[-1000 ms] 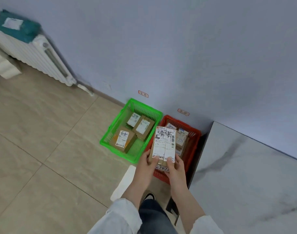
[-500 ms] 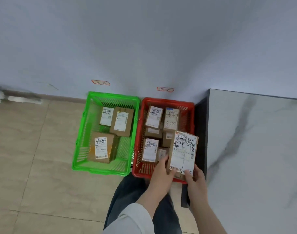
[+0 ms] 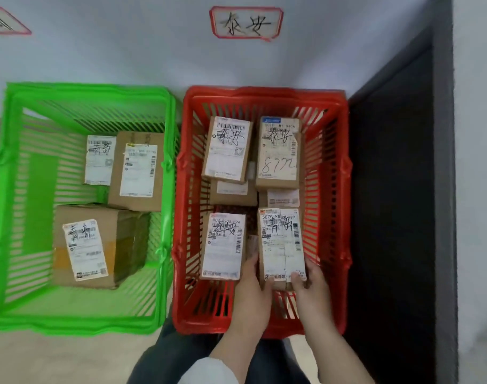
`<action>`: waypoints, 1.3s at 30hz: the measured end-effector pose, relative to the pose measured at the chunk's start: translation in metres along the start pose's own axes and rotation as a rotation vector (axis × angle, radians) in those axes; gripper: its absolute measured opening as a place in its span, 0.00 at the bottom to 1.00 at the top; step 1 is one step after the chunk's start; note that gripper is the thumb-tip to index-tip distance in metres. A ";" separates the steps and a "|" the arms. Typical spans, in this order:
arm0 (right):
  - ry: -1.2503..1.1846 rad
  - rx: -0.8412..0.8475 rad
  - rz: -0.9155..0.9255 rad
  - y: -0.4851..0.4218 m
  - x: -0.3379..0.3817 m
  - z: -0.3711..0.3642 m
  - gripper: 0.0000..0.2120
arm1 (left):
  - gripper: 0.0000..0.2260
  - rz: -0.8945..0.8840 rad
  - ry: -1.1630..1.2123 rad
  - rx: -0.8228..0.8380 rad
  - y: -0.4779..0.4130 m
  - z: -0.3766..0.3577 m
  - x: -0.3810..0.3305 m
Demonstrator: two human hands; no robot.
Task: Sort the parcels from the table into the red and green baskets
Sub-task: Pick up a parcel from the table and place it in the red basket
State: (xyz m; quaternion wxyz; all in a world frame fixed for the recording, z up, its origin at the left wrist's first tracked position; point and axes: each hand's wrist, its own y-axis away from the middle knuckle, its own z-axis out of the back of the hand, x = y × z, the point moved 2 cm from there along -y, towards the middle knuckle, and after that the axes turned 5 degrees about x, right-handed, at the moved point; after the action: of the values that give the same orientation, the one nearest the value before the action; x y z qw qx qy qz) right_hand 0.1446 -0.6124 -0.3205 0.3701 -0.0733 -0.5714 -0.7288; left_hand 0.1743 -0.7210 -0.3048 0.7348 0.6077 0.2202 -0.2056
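Small brown cardboard parcel [image 3: 281,245], oblong, its top face almost wholly covered by a white printed shipping label with barcodes and black handwritten characters. It is held at its near end by both hands, within the near right quarter of the red slatted plastic basket [image 3: 329,189]. Whether it rests on the contents below cannot be told.

The left hand [image 3: 250,297] grips the near left corner, fingers running up the left edge. The right hand [image 3: 311,286] grips the near right corner, thumb on the label. Both forearms enter over the basket's near rim, and the hands sit close together with the parcel between them.

The red basket also contains three similar labelled parcels lying flat: far left [image 3: 227,149], far right [image 3: 278,153] and near left [image 3: 222,246]. Two more lie partly covered beneath these.

The green slatted plastic basket [image 3: 84,88] stands just beside it on the left and holds three labelled parcels. The nearest brown box [image 3: 98,245] is the largest and bears glossy tape.

A red-bordered handwritten sign [image 3: 246,22] is on the pale wall above the red basket. The dark side of the counter [image 3: 397,189] stands to the right.
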 end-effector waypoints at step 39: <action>-0.096 0.073 0.155 0.098 0.152 -0.211 0.16 | 0.21 -0.064 0.025 -0.177 0.038 0.273 -0.010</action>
State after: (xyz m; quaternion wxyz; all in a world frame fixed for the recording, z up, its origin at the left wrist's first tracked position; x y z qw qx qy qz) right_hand 0.1638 -0.8761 -0.2342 0.4003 -0.1385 -0.6072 -0.6722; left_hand 0.2082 -0.9828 -0.2237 0.7757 0.5358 0.2659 -0.2011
